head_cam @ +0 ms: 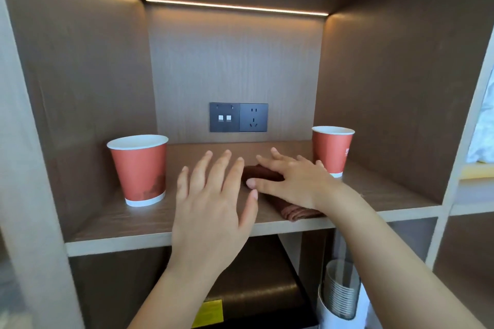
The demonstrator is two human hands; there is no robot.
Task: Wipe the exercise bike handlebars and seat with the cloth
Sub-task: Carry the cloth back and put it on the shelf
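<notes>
A folded brown cloth (pixel 296 211) lies on the wooden shelf (pixel 112 224) of a lit niche. My right hand (pixel 290 179) rests flat on top of the cloth, fingers spread, thumb at its left edge, covering most of it. My left hand (pixel 213 203) hovers just left of the cloth with fingers apart and nothing in it. The exercise bike is not in view.
A red paper cup (pixel 139 171) stands on the shelf at the left, another red paper cup (pixel 332 151) at the right, close behind my right hand. A switch and socket panel (pixel 238 117) sits on the back wall. Below, a dark appliance (pixel 256 288) and a stack of cups (pixel 340 294).
</notes>
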